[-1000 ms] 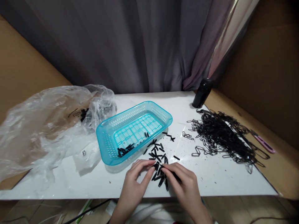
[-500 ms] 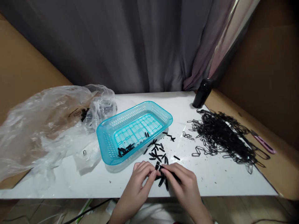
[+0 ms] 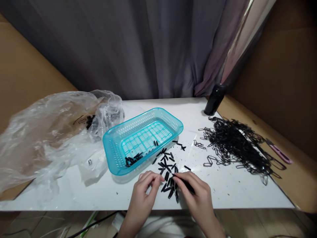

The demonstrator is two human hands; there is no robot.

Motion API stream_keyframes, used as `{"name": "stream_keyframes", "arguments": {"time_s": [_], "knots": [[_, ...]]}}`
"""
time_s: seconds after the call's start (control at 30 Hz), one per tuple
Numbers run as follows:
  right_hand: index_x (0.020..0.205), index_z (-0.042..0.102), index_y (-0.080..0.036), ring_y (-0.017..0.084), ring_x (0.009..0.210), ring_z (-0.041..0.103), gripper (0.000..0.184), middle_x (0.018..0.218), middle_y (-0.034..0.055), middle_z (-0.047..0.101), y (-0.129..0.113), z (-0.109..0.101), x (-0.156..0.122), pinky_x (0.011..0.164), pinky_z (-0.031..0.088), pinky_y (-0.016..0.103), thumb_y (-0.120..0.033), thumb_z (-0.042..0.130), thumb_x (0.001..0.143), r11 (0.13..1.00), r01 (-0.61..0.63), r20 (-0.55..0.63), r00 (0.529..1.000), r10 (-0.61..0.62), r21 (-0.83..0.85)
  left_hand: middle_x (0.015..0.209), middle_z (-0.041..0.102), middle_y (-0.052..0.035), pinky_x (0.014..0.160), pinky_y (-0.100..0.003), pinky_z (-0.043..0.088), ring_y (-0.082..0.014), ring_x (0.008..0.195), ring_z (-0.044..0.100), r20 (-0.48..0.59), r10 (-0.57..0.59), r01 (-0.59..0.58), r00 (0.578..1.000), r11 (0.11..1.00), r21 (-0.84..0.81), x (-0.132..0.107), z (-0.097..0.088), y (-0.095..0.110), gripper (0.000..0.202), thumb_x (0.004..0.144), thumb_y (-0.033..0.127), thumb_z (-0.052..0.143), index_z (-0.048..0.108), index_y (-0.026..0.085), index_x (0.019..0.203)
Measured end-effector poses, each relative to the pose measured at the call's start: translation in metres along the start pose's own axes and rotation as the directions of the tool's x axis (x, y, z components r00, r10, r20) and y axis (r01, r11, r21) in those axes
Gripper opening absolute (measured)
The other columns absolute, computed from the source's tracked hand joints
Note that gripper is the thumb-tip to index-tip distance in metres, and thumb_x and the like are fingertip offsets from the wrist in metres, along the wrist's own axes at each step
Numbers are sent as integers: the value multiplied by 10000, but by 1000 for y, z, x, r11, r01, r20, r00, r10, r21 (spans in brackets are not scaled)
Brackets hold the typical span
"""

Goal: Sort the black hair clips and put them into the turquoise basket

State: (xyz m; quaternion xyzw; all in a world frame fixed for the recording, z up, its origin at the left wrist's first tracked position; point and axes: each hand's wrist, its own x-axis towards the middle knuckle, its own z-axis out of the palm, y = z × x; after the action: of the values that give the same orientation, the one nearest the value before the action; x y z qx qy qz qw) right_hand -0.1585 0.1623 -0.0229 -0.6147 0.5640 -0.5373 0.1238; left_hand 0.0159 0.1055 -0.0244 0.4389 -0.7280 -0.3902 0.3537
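Note:
My left hand [image 3: 146, 189] is closed, thumb and forefinger pinched together beside a scatter of small black strips [image 3: 171, 183] on the white table. Whatever sits in that pinch, if anything, is too small to make out. Across the strips, my right hand [image 3: 195, 187] is closed around a slim black object [image 3: 187, 186], mostly covered by the fingers. Its thumb and fingertips point at the strips. Just beyond the hands stands a blue plastic basket [image 3: 143, 114] with several black strips in its near left corner.
A tangled heap of black wire-like loops [image 3: 235, 145] covers the right side. Behind it stands a black cylinder [image 3: 214, 99]; a pink-handled cutter [image 3: 279, 151] lies at the far right. A crumpled clear plastic bag [image 3: 49, 132] spreads over the left. Cardboard walls [image 3: 277, 66] flank the table.
My hands have drawn apart, the left one shifting left and the right slightly right. More of the black strips between them now show.

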Motion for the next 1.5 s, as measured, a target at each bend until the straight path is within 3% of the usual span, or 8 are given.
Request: {"name": "stream_keyframes", "arguments": {"time_s": [0.17,0.5,0.73,1.2,1.5], "knots": [[1016,663,-215,3,845,665,149,911,-37,688,2,-6,4,801,501,62,-128,627,900,999,25,10,1000,-25,-45,788,667,14,747,-256,418,-153,785,604,-19,16,-15,1000,999,32,1,1,-1,280,997,321,491,677,215,817],[1016,699,-182,81,820,667,150,926,4,729,6,-4,3,765,542,169,-141,606,906,943,260,81,965,-248,-209,806,657,23,781,-274,386,-145,806,591,59,104,-111,993,985,132,0,4,0,247,1014,249,463,625,207,832],[1015,711,-191,82,803,660,165,912,0,734,9,-3,1,747,523,172,-179,566,935,933,266,95,964,-250,-241,798,641,15,766,-290,370,-148,778,571,101,166,-184,981,961,206,0,4,3,244,1015,228,464,590,198,808],[979,725,-193,64,799,638,206,913,1,728,8,-6,1,728,496,166,-194,520,961,923,262,108,965,-241,-282,815,635,5,775,-298,369,-152,789,567,111,197,-220,974,939,263,-2,5,2,230,1022,197,442,587,197,843],[961,724,-188,62,783,609,244,879,2,724,9,-5,3,694,452,177,-191,480,978,901,302,110,953,-281,-313,859,613,-13,789,-314,336,-172,830,537,125,290,-316,949,867,386,-3,9,-1,174,1001,115,443,585,185,928]]}}
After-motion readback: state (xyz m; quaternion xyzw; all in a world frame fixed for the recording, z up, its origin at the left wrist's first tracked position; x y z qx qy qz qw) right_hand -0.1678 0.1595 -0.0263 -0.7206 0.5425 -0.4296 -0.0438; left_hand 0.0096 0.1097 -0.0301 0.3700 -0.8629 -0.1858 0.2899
